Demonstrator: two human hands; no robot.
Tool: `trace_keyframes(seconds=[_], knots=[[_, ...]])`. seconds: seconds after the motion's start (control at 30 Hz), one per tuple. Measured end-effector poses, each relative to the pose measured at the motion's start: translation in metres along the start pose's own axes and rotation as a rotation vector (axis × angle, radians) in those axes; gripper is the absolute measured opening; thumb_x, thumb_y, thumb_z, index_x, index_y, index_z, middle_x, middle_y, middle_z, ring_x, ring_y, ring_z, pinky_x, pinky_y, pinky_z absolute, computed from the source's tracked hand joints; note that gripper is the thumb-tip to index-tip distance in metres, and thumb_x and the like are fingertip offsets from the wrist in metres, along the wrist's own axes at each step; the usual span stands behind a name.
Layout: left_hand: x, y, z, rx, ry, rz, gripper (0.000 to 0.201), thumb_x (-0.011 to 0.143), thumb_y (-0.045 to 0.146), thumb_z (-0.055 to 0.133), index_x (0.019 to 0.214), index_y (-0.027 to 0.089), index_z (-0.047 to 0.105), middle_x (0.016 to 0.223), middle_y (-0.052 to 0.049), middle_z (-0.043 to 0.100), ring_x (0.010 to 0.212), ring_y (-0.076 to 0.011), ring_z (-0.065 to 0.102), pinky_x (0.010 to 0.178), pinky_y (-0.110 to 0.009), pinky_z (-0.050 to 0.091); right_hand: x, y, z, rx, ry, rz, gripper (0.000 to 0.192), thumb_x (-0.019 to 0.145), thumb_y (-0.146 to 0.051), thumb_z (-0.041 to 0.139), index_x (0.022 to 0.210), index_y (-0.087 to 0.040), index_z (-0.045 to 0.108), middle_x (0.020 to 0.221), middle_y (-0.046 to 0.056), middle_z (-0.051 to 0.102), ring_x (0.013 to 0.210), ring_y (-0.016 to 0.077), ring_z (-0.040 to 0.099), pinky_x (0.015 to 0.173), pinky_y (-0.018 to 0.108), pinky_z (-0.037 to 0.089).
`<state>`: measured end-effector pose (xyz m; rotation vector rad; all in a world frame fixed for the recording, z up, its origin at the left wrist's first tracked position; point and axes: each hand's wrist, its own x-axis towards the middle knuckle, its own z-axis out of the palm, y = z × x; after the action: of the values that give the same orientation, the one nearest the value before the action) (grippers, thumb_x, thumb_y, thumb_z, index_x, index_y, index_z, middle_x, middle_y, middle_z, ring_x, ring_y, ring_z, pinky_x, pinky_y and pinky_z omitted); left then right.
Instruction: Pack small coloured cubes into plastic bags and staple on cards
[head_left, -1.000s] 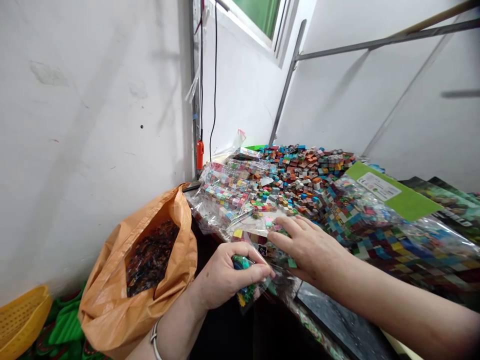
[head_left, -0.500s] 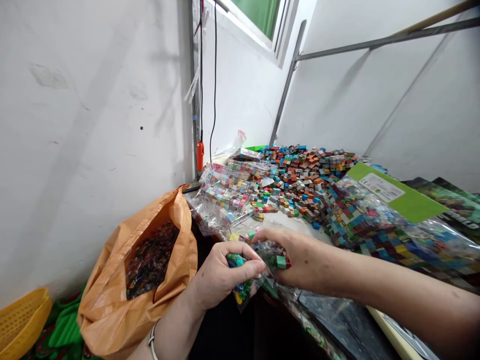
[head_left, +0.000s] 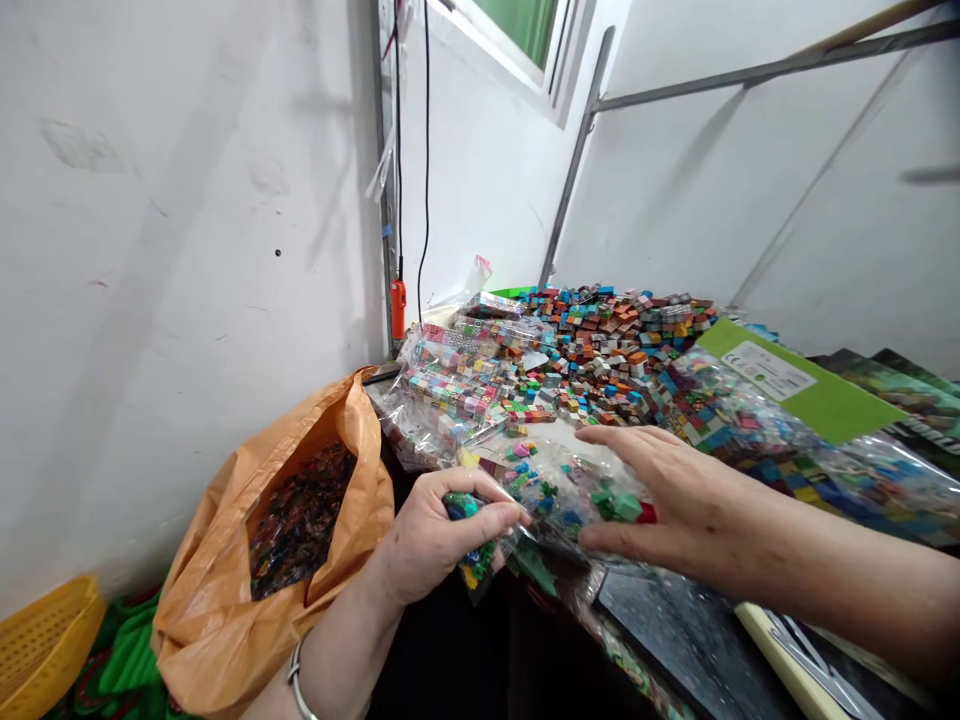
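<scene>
My left hand [head_left: 450, 535] is closed in a pinch on a small clear plastic bag [head_left: 478, 568] filled with blue, green and yellow plastic pieces. To its right, my right hand [head_left: 645, 495] is spread with thumb and fingers apart beside another clear plastic bag [head_left: 547, 500] of small coloured pieces at the table's edge. Between its thumb and fingers lie a green piece [head_left: 616, 505] and a red piece [head_left: 646, 513]. Whether the right palm touches that bag I cannot tell.
A heap of coloured blocks [head_left: 600, 340] covers the table's back, with wrapped block packs [head_left: 454, 385] at its left. A large block bag with a green card [head_left: 799, 390] lies right. An orange sack [head_left: 217, 560] and a yellow basket [head_left: 49, 630] stand at left.
My right hand has moved right, away from my left hand, and its fingers have spread. More of the bag of coloured pieces shows between the hands. The left hand keeps its pinch.
</scene>
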<state>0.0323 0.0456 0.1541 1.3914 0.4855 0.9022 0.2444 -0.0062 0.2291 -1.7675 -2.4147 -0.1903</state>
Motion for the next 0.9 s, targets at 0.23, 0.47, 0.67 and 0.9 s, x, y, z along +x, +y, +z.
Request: trace_keyframes(seconds=[0.23, 0.47, 0.67, 0.9], knots=[[0.004, -0.004, 0.001, -0.035, 0.027, -0.016, 0.015, 0.072, 0.029, 0.063, 0.074, 0.014, 0.061, 0.075, -0.005, 0.066, 0.047, -0.0088, 0.055, 0.045, -0.019, 0.043, -0.001, 0.005, 0.002, -0.049, 0.108, -0.038, 0.066, 0.066, -0.051, 0.061, 0.120, -0.019, 0.041, 0.117, 0.011, 0.047, 0.106, 0.0273, 0.045, 0.083, 0.040, 0.044], [0.006, -0.001, 0.001, -0.016, 0.053, -0.030, 0.015, 0.071, 0.029, 0.063, 0.074, 0.014, 0.061, 0.073, -0.004, 0.065, 0.047, -0.0083, 0.054, 0.045, -0.019, 0.044, -0.017, -0.021, -0.014, -0.115, 0.279, -0.170, 0.027, 0.083, -0.043, 0.043, 0.095, -0.023, 0.057, 0.101, 0.007, 0.055, 0.097, 0.0243, 0.048, 0.080, 0.041, 0.040], [0.011, 0.002, 0.000, -0.036, 0.062, -0.093, 0.018, 0.069, 0.031, 0.065, 0.074, 0.015, 0.060, 0.062, -0.002, 0.063, 0.045, -0.0090, 0.054, 0.043, -0.019, 0.045, -0.028, -0.027, -0.004, -0.141, 0.150, -0.158, 0.021, 0.082, -0.028, 0.044, 0.064, -0.024, 0.054, 0.064, -0.002, 0.057, 0.065, 0.0164, 0.050, 0.073, 0.038, 0.032], [0.005, 0.054, -0.020, 0.117, 0.014, 0.000, 0.013, 0.071, 0.025, 0.065, 0.070, 0.014, 0.060, 0.056, 0.000, 0.061, 0.040, -0.0069, 0.052, 0.037, -0.015, 0.041, -0.025, -0.001, 0.013, -0.079, 0.304, -0.195, 0.028, 0.084, -0.023, 0.033, 0.061, -0.024, 0.051, 0.057, -0.003, 0.054, 0.058, 0.0150, 0.047, 0.072, 0.037, 0.025]])
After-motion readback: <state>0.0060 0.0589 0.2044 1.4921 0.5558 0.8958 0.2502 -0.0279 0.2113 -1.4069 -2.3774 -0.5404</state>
